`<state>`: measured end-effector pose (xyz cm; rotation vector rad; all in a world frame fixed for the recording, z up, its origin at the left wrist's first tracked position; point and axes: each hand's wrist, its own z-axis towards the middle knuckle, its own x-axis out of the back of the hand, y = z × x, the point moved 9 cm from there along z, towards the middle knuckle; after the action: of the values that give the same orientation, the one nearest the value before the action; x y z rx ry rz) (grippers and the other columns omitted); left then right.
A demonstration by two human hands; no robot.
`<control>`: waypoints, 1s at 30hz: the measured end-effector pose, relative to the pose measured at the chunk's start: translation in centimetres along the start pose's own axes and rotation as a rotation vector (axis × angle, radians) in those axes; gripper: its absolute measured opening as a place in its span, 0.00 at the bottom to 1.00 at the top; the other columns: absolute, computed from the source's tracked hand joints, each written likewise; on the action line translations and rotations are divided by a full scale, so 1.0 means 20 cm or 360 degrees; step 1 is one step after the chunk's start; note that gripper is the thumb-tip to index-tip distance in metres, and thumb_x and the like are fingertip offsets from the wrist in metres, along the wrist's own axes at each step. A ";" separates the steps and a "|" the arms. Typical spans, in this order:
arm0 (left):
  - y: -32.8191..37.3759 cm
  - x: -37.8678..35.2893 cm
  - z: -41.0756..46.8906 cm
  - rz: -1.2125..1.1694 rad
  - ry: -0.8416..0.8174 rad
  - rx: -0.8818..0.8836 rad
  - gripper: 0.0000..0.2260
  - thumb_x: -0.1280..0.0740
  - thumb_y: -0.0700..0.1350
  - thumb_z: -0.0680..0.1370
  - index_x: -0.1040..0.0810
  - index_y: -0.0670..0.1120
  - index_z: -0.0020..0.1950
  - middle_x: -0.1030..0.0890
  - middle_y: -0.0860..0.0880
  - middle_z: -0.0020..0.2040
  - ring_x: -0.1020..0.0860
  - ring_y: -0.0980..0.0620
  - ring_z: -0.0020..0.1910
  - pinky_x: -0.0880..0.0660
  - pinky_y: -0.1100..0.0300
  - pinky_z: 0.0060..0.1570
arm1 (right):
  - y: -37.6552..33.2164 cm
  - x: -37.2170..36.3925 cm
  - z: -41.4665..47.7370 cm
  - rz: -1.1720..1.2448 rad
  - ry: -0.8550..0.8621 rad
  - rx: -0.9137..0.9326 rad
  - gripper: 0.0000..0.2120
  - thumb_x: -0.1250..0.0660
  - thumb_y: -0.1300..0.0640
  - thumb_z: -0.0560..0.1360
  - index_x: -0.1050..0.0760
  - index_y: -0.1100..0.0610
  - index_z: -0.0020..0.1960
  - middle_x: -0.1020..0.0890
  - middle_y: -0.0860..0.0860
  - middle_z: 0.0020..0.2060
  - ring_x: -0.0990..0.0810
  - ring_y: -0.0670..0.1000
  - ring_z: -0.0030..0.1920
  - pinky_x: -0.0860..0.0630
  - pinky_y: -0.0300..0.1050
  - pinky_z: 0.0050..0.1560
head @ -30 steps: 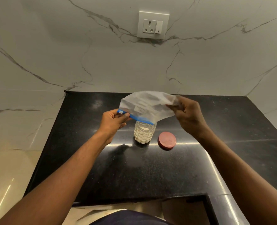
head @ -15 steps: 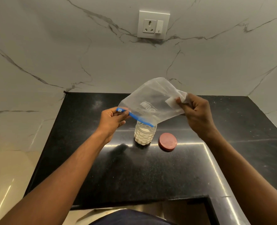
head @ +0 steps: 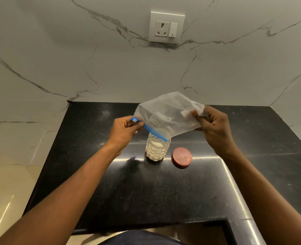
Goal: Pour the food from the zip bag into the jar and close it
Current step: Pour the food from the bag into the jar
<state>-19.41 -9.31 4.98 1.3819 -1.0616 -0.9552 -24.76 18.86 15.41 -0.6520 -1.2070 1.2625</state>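
Black desk (head: pixel 111 183) vs marble wall (head: pixel 75 59) w/ socket (head: pixel 166 27). Jar (head: pixel 156 149) of white food, lid (head: pixel 182 157) beside. Left hand (head: pixel 126 129), right hand (head: pixel 211 124) pinching zip bag (head: pixel 167 115) over jar.

We've only got one view here, a wide-angle cam on the head, looking forward and down over a black countertop (head: pixel 111 183) toward the marble wall (head: pixel 111 59) with its socket (head: pixel 166 27). It sits close, both forearms stretching in from the bottom corners, edges bending noticeably.
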 end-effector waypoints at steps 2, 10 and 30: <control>0.01 0.01 0.01 -0.0018 0.0022 0.0000 0.08 0.27 0.39 0.80 0.14 0.51 0.56 0.10 0.56 0.49 0.12 0.56 0.53 0.19 0.58 0.53 | -0.01 0.01 0.01 0.0024 0.0030 0.0020 0.12 0.34 0.59 0.83 0.21 0.69 0.57 0.17 0.66 0.52 0.14 0.60 0.51 0.13 0.52 0.46; 0.07 0.07 0.02 -0.0016 0.0064 -0.0033 0.07 0.27 0.42 0.81 0.14 0.54 0.54 0.10 0.53 0.51 0.12 0.55 0.54 0.18 0.51 0.56 | 0.09 0.06 0.00 -0.0006 0.0039 -0.0063 0.15 0.35 0.57 0.84 0.23 0.72 0.54 0.22 0.73 0.49 0.23 0.76 0.50 0.19 0.73 0.48; 0.98 -0.14 -0.17 0.0678 -0.0319 -0.0687 0.06 0.28 0.50 0.82 0.12 0.52 0.54 0.15 0.59 0.35 0.20 0.62 0.35 0.23 0.66 0.38 | -0.31 0.10 -0.24 -0.0064 0.0426 0.0193 0.15 0.29 0.48 0.78 0.20 0.46 0.64 0.16 0.43 0.57 0.17 0.45 0.56 0.20 0.33 0.49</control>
<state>-18.46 -5.77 24.77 0.6821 -1.1564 -0.9437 -18.31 20.21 20.11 -0.6805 -0.9122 1.1640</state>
